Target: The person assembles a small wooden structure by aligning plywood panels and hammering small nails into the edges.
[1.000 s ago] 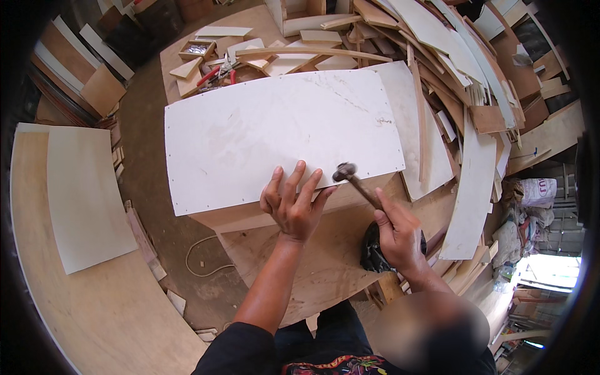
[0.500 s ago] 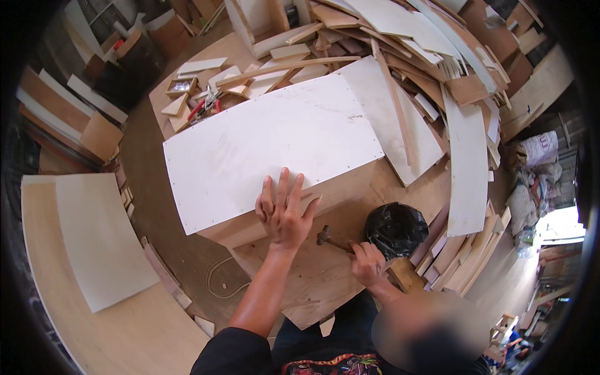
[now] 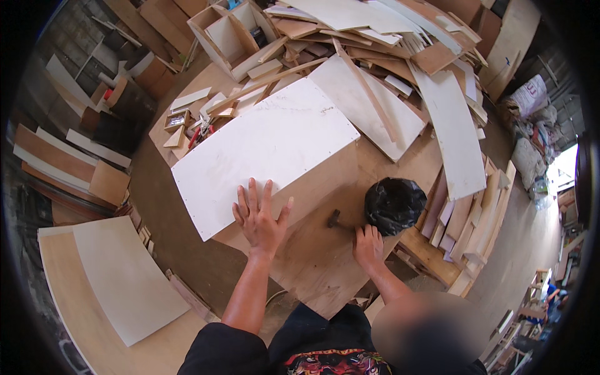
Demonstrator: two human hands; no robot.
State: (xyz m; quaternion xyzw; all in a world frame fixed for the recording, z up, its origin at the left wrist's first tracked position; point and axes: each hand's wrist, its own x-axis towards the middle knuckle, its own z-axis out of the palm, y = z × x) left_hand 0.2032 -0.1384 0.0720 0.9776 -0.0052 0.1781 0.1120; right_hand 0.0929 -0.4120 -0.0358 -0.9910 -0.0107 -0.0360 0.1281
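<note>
L hand (image 3: 259, 220) flat, fingers spread, on white panel (image 3: 262, 150) edge. R hand (image 3: 369, 245) clenched on hammer (image 3: 339, 220) handle, beside black bag (image 3: 394, 205).

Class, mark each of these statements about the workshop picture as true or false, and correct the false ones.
1. The left hand lies flat, fingers spread, on the white board. True.
2. The right hand lifts the hammer high in the air. False: the hammer lies low on the brown plywood, at the hand.
3. A black bag sits right of the hammer. True.
4. The white board stands upright. False: it lies flat.
</note>
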